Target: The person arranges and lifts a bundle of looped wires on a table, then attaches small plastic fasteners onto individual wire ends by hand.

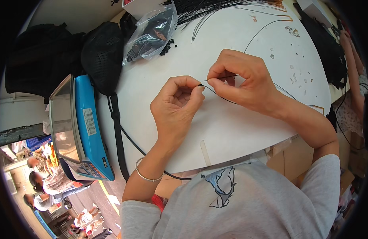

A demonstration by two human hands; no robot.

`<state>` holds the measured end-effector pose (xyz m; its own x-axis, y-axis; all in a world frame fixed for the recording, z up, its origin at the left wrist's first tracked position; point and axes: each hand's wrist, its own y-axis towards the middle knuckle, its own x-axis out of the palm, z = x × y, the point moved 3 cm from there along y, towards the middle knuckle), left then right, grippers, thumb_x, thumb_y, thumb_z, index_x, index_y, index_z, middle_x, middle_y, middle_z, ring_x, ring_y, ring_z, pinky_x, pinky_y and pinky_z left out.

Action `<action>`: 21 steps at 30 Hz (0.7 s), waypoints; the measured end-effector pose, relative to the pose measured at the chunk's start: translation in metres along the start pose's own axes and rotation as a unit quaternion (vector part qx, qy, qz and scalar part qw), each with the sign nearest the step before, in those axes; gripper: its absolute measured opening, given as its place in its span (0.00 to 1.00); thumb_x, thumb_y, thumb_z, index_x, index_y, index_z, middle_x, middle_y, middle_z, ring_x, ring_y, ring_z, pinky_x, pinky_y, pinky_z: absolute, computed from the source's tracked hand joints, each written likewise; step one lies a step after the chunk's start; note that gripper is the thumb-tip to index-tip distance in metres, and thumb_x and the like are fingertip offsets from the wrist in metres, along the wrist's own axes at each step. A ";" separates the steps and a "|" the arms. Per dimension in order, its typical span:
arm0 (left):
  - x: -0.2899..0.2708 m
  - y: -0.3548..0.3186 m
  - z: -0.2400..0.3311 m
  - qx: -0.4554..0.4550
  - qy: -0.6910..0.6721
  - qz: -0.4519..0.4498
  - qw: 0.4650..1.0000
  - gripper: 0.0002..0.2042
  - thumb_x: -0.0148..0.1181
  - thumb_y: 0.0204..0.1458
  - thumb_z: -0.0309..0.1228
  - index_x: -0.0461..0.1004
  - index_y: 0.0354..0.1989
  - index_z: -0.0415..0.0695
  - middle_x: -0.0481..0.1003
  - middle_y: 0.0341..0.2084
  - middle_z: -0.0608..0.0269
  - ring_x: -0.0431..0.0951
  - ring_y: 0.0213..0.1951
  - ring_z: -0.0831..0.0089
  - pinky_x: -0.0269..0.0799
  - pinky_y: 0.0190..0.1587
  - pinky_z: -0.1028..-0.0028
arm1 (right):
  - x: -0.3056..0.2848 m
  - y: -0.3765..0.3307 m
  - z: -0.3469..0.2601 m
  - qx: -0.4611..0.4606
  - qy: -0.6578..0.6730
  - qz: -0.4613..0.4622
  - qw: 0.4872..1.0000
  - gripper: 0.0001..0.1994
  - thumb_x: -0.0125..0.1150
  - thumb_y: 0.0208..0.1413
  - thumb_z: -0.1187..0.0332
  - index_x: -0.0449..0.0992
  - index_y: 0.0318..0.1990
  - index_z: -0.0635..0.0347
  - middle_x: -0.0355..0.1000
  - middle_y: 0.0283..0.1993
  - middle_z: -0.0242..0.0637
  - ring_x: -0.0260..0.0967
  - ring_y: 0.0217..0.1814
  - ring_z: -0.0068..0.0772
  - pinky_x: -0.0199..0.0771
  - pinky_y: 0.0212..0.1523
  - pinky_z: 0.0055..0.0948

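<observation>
My left hand (177,104) pinches a tiny black bead (200,85) between thumb and fingertips, just above the white table (231,127). Close beside it, my right hand (241,81) pinches a thin black cord (220,77). One short end of the cord points left toward the bead. The rest loops under the right hand and trails off to the right across the table. A silver bangle circles my left wrist.
A blue electronic scale (78,127) stands at the left edge. A black bag (102,55) with a strap lies behind it, next to a clear plastic bag of small black beads (152,34). A bundle of black cords (216,10) fans out at the back. Another person's arm (353,75) is at right.
</observation>
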<state>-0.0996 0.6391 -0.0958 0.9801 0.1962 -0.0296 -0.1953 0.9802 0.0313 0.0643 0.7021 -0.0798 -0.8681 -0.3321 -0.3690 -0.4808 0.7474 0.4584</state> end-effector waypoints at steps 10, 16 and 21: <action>0.002 0.002 -0.001 0.007 0.002 -0.008 1.000 0.07 0.62 0.50 0.15 0.76 0.38 0.35 0.77 0.31 0.63 0.74 0.30 0.80 0.73 0.35 0.84 | 0.000 -0.001 0.001 -0.007 -0.011 -0.014 1.000 0.07 0.62 0.43 0.84 0.75 0.26 0.59 0.68 0.26 0.26 0.56 0.23 0.18 0.57 0.23 0.17; 0.000 0.002 -0.001 0.020 0.046 -0.010 0.999 0.07 0.62 0.49 0.15 0.76 0.36 0.37 0.77 0.30 0.65 0.74 0.29 0.80 0.72 0.34 0.84 | 0.003 -0.003 0.003 -0.013 -0.022 -0.010 1.000 0.07 0.61 0.43 0.84 0.75 0.25 0.59 0.67 0.25 0.26 0.55 0.23 0.18 0.57 0.22 0.17; -0.003 0.004 -0.008 0.089 0.122 -0.013 0.988 0.08 0.63 0.45 0.14 0.77 0.33 0.39 0.76 0.28 0.66 0.73 0.27 0.80 0.71 0.32 0.83 | 0.005 -0.004 0.005 0.013 -0.020 -0.031 0.999 0.06 0.61 0.44 0.83 0.75 0.25 0.60 0.67 0.24 0.26 0.55 0.23 0.18 0.56 0.23 0.17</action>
<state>-0.1035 0.6423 -0.1032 0.9427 0.1919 -0.2728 -0.1392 0.9696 0.2012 0.0628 0.7002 -0.0873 -0.8312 -0.3542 -0.4286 -0.5288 0.7417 0.4127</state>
